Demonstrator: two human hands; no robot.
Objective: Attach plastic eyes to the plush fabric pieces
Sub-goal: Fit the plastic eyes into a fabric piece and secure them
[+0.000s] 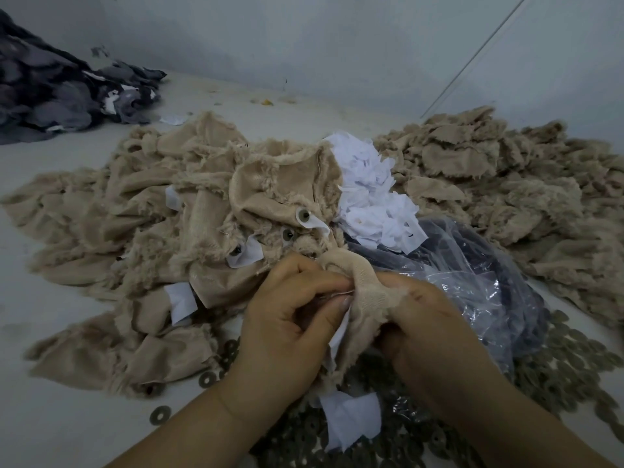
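Both hands grip one beige plush fabric piece (366, 288) at the lower middle. My left hand (290, 319) pinches its left edge with thumb and fingers, where a white backing patch shows. My right hand (429, 329) is closed on its right side from below. Any plastic eye between the fingers is hidden. Just behind lies a heap of beige plush pieces (162, 238); several of them carry fitted eye backs with washers (303, 216) on white patches.
Grey metal washers (557, 373) cover the table in front and to the right. A clear plastic bag with dark contents (479, 271) lies right of my hands. White patches (368, 194) sit behind it. Another beige pile (513, 184) fills the right, and dark grey fabric (57, 92) the far left.
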